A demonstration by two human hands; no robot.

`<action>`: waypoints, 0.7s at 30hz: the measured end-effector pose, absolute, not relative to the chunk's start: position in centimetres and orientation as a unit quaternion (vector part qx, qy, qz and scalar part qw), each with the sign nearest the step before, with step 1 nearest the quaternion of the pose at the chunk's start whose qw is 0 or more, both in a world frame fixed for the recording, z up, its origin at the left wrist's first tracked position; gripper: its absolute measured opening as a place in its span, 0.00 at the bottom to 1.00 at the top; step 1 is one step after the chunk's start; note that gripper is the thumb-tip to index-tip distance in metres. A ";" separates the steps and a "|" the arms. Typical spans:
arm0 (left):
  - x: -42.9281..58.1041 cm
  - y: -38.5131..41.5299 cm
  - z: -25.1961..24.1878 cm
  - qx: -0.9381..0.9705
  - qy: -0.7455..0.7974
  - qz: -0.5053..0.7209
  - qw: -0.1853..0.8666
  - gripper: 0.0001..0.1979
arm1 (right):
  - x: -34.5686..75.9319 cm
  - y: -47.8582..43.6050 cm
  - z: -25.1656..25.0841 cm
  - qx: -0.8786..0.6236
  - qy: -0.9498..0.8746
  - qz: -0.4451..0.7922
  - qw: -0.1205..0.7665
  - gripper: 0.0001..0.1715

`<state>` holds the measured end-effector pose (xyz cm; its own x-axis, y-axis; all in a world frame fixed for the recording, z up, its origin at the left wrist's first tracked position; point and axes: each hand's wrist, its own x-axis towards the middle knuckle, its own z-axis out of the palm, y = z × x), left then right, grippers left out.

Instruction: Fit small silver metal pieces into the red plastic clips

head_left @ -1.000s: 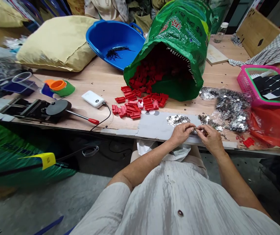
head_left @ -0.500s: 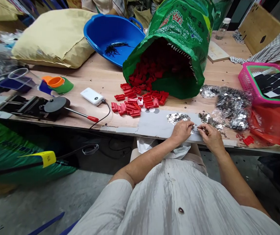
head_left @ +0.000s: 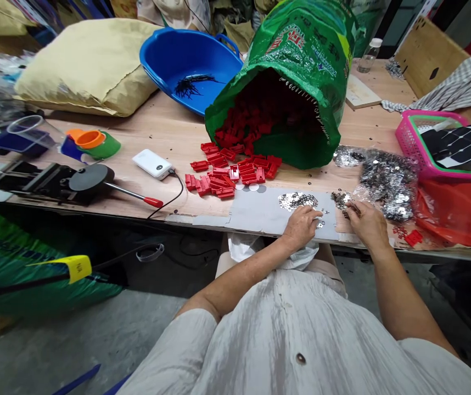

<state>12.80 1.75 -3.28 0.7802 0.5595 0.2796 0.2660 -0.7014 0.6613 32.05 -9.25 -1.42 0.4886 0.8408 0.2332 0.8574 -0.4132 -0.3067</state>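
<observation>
My left hand (head_left: 301, 226) rests on a grey sheet (head_left: 256, 211) at the table's front edge, thumb and fingertips drawn together; what they hold, if anything, is too small to make out. Just beyond it lies a heap of shiny flat metal pieces (head_left: 297, 201). A few loose small metal parts (head_left: 321, 224) sit by its fingertips. To the right, my right hand (head_left: 368, 224) has its bent fingers at a pile of darker small metal parts (head_left: 340, 198). Its fingertips are pinched there, and whatever is between them is hidden.
A green sack (head_left: 289, 60) spills red plastic parts (head_left: 219, 178) onto the table. Behind the right hand lies a plastic bag of metal pieces (head_left: 390, 178), beside a pink basket (head_left: 406, 140). A lever tool (head_left: 91, 178), white power bank (head_left: 152, 163) and blue basin (head_left: 161, 49) stand leftward.
My right hand has moved right, away from my left hand, to the darker metal parts. My left hand has stayed near the same spot on the sheet. The view has shifted slightly.
</observation>
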 end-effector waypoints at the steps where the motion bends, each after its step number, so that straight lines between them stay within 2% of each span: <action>1: 12.7 1.8 -3.4 0.886 0.234 0.244 0.316 0.11 | 32.1 -8.8 -1.3 -0.842 -0.508 -0.028 0.181 0.15; 9: 12.5 2.1 -4.0 0.857 0.251 0.283 0.350 0.10 | 31.2 -6.3 -0.3 -0.870 -0.488 -0.015 0.069 0.14; 21: 12.5 1.9 -4.2 0.863 0.240 0.288 0.337 0.09 | 31.3 -7.4 -1.0 -0.849 -0.515 -0.021 0.114 0.11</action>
